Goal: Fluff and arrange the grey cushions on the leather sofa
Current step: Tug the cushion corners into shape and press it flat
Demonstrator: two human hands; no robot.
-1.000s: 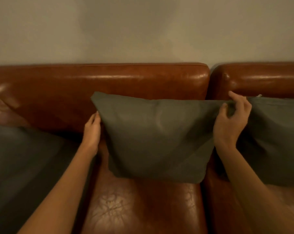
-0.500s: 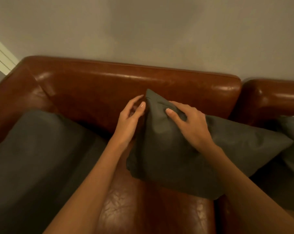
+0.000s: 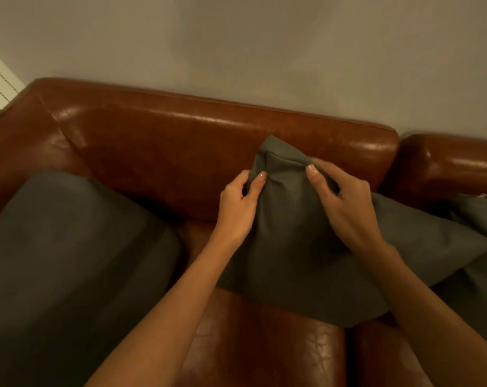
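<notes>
The left hand [image 3: 238, 208] and right hand [image 3: 345, 202] pinch the upper corner of the middle grey cushion [image 3: 306, 252], fingers curled into the fabric. Below the grip, the cushion leans against the leather sofa [image 3: 181, 152] backrest. Risk: pulling the cover alone bunches fabric without redistributing the filling; the cushion may slump sideways.

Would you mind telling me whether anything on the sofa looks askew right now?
Yes: the middle cushion sits tilted, one corner poking up against the backrest, pinched by the left hand and right hand. The left cushion lies slumped on the seat.
</notes>
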